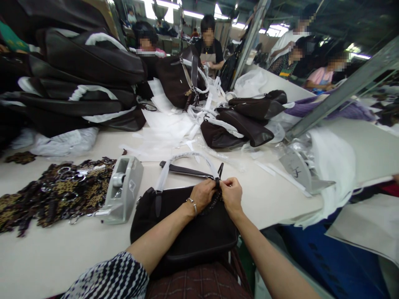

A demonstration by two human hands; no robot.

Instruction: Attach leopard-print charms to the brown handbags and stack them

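Apparently fastening dark bag (202,236) at one end of handle (187,154), on near edge of table (264,201), with left hand (203,195) and right hand (231,195) pinched there (detail hidden); probably calling next for tightening.

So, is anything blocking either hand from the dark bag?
Nothing visible: the left hand and right hand are at the dark bag, by the right end of its wrapped handle. The tape dispenser stands aside, to the bag's left.

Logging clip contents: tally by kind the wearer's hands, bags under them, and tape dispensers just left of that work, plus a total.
Hands: 2 (left hand, right hand)
Bag: 1
Tape dispenser: 1
Total: 4
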